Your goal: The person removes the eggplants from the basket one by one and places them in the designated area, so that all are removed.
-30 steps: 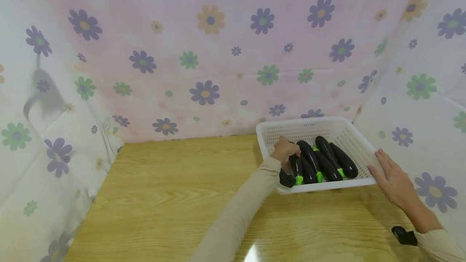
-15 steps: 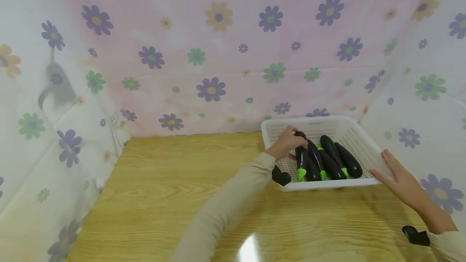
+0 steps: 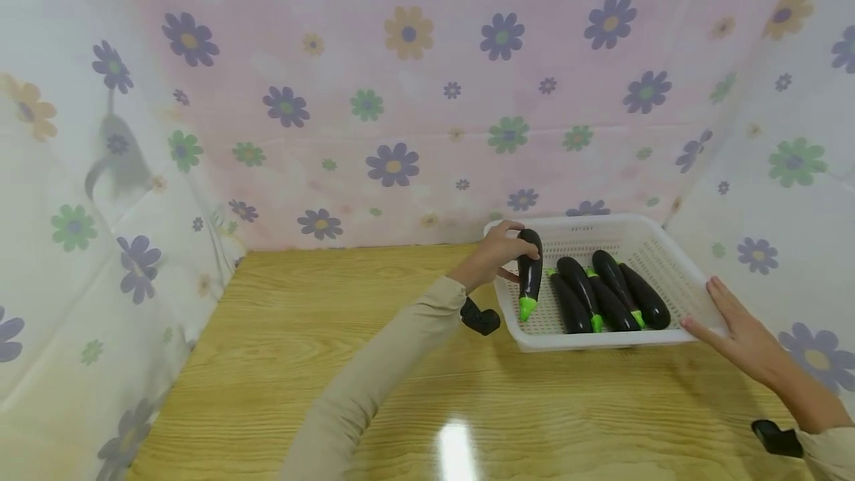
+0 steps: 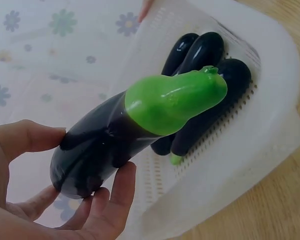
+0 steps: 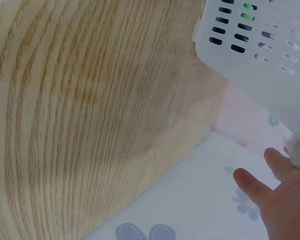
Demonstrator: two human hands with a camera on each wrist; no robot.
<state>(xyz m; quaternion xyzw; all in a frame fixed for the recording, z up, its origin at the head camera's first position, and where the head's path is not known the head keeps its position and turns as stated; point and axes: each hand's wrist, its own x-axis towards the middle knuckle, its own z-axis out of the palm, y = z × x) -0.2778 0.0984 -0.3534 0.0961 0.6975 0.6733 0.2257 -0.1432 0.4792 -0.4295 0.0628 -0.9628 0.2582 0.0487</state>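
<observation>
In the head view my left hand (image 3: 490, 257) holds a dark eggplant (image 3: 531, 266) by its blunt end, over the left part of a white plastic basket (image 3: 604, 342). Its green cap (image 4: 177, 97) points away from the palm in the left wrist view, the thumb on one side and fingers beneath. Several more eggplants (image 3: 569, 303) lie side by side in the basket, caps mostly towards the front. My right hand (image 3: 751, 340) rests at the basket's front right corner, thumb on the rim and fingers extended along the side; two straight fingers (image 5: 252, 187) show in the right wrist view.
The basket stands at the back right of a wood-grain table (image 3: 347, 347). A flowered cloth (image 3: 427, 95) hangs behind the table and along both sides. A bright reflection lies on the tabletop near the front.
My left hand has lifted the leftmost eggplant off the others and moved it left and up. The right hand stays at the basket's corner. The head view has shifted slightly.
</observation>
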